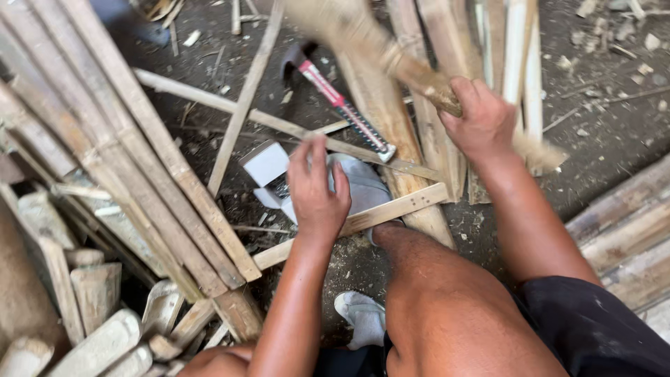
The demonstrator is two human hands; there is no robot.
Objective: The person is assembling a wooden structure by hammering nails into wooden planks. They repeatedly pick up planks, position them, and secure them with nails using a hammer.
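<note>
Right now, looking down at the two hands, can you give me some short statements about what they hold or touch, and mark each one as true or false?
1. The right hand grips a bamboo piece. True.
2. The left hand holds the hammer. False: the hammer with the red handle lies on the ground, and no hand touches it.
3. The left hand rests over a flat wooden strip, near a foot in a grey shoe. True.
4. The bamboo piece in the right hand looks sharp and still. False: it is blurred.
5. Bamboo slats lie stacked to the left of the left hand. True.
</note>
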